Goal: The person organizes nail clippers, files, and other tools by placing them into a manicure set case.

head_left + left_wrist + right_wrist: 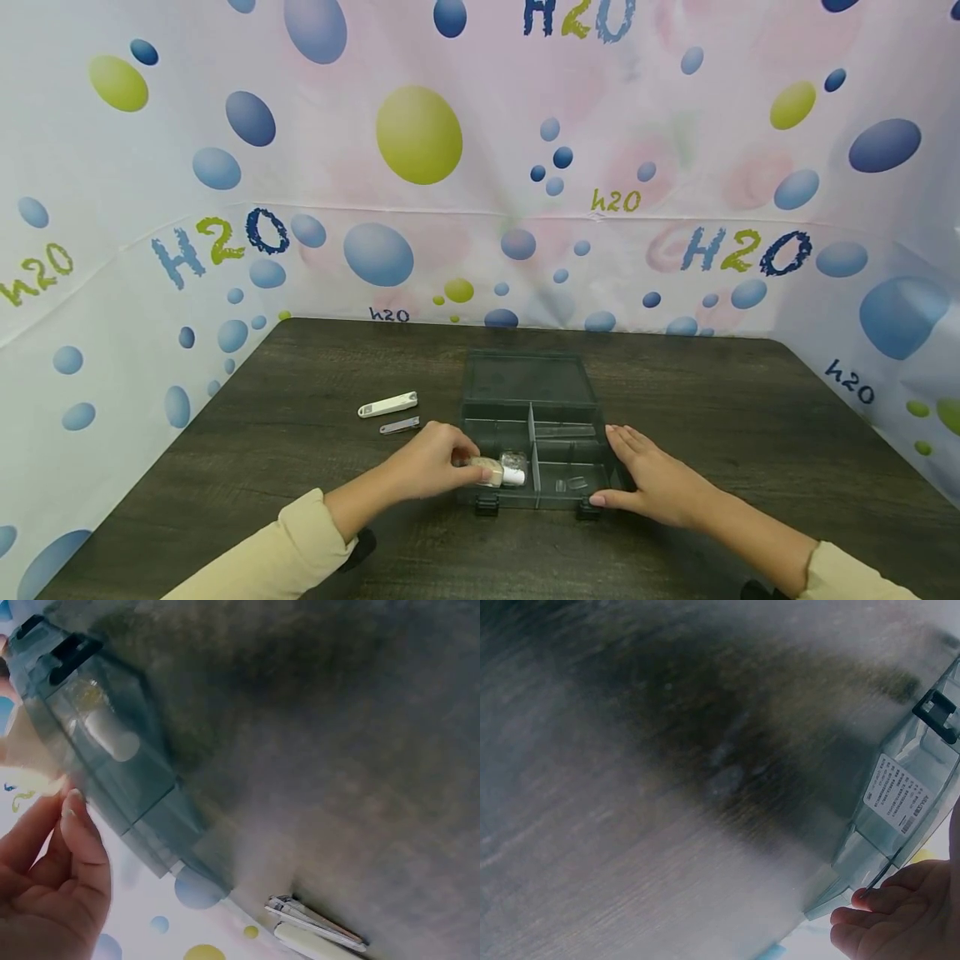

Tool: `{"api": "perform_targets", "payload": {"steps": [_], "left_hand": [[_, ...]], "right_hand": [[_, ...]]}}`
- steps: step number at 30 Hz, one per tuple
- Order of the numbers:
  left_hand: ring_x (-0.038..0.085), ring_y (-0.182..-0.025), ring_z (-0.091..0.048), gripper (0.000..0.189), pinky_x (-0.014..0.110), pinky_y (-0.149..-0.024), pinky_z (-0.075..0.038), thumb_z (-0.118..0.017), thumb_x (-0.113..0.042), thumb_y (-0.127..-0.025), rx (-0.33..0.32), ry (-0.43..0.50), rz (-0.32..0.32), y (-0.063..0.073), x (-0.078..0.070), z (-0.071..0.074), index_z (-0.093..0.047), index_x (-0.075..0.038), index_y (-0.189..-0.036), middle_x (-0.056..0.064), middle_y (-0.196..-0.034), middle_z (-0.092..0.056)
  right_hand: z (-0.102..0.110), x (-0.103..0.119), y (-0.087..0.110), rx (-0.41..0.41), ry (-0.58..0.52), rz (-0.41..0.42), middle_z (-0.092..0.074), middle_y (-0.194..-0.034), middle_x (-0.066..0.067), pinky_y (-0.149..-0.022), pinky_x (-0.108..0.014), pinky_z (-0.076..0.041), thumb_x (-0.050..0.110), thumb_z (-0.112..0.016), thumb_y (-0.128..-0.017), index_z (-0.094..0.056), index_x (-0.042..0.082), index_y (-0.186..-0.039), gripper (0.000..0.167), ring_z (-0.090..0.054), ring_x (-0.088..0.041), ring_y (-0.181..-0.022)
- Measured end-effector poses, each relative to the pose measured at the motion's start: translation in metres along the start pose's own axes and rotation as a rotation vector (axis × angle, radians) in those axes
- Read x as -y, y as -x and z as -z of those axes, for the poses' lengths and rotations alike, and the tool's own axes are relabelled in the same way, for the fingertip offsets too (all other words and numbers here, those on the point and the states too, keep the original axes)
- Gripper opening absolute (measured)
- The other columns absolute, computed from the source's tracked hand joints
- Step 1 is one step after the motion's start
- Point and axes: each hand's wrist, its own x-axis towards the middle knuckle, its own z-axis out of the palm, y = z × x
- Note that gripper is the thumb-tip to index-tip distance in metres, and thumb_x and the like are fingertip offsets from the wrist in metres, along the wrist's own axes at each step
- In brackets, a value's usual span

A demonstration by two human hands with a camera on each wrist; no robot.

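A dark see-through divided case stands on the table with its lid raised at the back. My left hand pinches a beige nail polish bottle between thumb and fingers at the front left compartment. In that compartment lies a glittery nail polish bottle with a white cap. On the case's right side rests my right hand, fingers extended along the wall and thumb by the front right latch.
Left of the case lie a larger white nail clipper and a smaller silver one. A printed label shows on the case in the right wrist view. Behind the dark wooden table hangs a dotted curtain.
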Motion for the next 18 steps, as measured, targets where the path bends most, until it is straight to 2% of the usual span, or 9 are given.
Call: {"api": "perform_targets", "payload": {"steps": [3, 7, 13, 18], "left_hand": [[-0.002, -0.046, -0.038, 0.024, 0.014, -0.046, -0.036, -0.064, -0.023, -0.087, 0.051, 0.011, 0.011, -0.002, -0.001, 0.003, -0.074, 0.0, -0.086, 0.004, -0.064, -0.067], [-0.002, -0.044, -0.04, 0.024, 0.015, -0.044, -0.036, -0.064, -0.023, -0.088, 0.102, 0.0, 0.019, -0.005, -0.003, 0.007, -0.075, -0.004, -0.078, 0.003, -0.061, -0.067], [0.002, -0.042, -0.033, 0.027, 0.016, -0.041, -0.03, -0.065, -0.022, -0.087, 0.151, -0.019, 0.055, -0.01, -0.005, 0.011, -0.072, -0.005, -0.068, -0.003, -0.049, -0.055], [0.002, -0.046, -0.04, 0.02, 0.016, -0.045, -0.036, -0.069, -0.018, -0.083, 0.186, -0.067, 0.077, -0.015, -0.007, 0.012, -0.072, 0.0, -0.075, 0.001, -0.059, -0.062]], "right_hand": [[0.0, 0.001, 0.0, 0.0, -0.003, 0.0, -0.031, -0.145, -0.029, -0.1, -0.063, -0.032, 0.067, -0.055, -0.078, -0.029, -0.009, -0.141, 0.102, -0.028, -0.049, -0.133], [-0.001, 0.0, 0.0, 0.002, -0.008, -0.001, -0.03, -0.145, -0.029, -0.1, -0.063, -0.031, 0.066, -0.055, -0.078, -0.028, -0.009, -0.141, 0.102, -0.027, -0.048, -0.133], [-0.001, -0.001, 0.0, -0.004, -0.012, 0.004, -0.031, -0.145, -0.03, -0.1, -0.062, -0.032, 0.064, -0.057, -0.079, -0.029, -0.01, -0.141, 0.101, -0.028, -0.048, -0.133], [0.0, -0.001, 0.0, 0.0, -0.015, 0.003, -0.031, -0.145, -0.03, -0.1, -0.063, -0.032, 0.064, -0.056, -0.079, -0.028, -0.009, -0.141, 0.101, -0.028, -0.049, -0.133]]}}
